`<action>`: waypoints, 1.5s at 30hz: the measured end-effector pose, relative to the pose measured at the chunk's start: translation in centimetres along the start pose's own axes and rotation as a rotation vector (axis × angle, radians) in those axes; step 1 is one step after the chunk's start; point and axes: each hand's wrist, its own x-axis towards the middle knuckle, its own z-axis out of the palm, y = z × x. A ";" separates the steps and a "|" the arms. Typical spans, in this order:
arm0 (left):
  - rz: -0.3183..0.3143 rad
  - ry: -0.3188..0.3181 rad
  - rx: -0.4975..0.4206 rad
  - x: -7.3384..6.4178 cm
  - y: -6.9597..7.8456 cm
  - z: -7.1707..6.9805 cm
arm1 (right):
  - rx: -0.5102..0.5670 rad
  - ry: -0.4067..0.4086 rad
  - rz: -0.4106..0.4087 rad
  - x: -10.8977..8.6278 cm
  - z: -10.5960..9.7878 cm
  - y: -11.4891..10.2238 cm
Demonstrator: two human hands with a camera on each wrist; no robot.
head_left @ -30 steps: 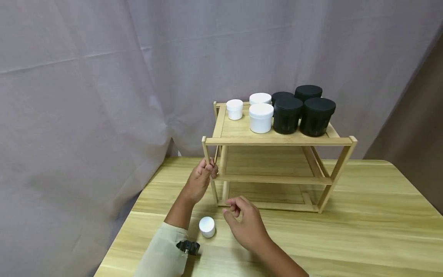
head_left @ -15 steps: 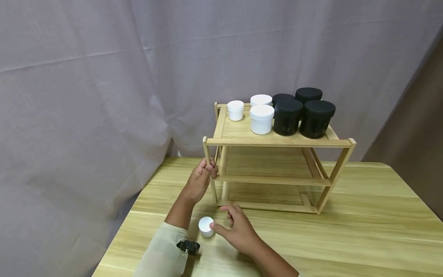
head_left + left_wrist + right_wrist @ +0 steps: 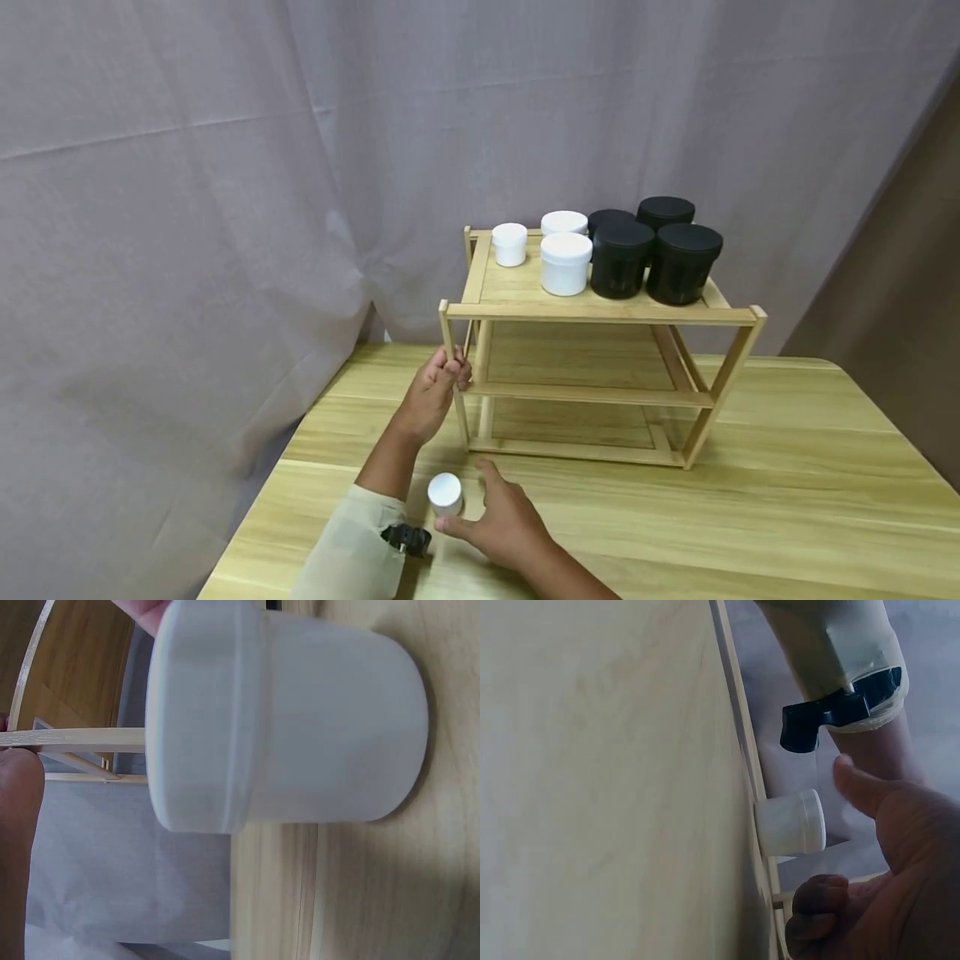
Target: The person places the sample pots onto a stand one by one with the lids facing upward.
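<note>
My left hand (image 3: 429, 396) grips the front left post of a bamboo shelf rack (image 3: 600, 313), which has three levels. A small white lidded jar (image 3: 446, 492) stands upright on the table beside my left forearm. Close on its right side is my right hand (image 3: 504, 521), thumb and fingers spread apart with nothing held between them. In the right wrist view the thumb (image 3: 859, 787) and curved fingers (image 3: 817, 911) lie on either side of the jar (image 3: 789, 823), a gap showing at the thumb. The jar (image 3: 300, 720) fills much of the left wrist view.
On the rack's top level stand a small white jar (image 3: 509, 245), two larger white jars, the nearer one (image 3: 566, 265) at the front, and several black jars (image 3: 682, 265). A grey curtain (image 3: 225, 208) hangs behind the wooden table (image 3: 787, 467). A black wristband (image 3: 407, 540) circles my left sleeve.
My right hand has moved down and left to the small jar, its thumb and fingers spreading wider. My left hand keeps its grip on the rack post.
</note>
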 end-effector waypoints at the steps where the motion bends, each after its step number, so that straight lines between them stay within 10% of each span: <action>1: 0.000 0.001 -0.001 0.0 0.0 0.0 | -0.005 -0.002 -0.001 0.0 0.1 0.0; 45: -0.014 0.000 -0.042 0.0 0.0 0.1 | 0.144 0.036 -0.069 0.0 0.8 -0.9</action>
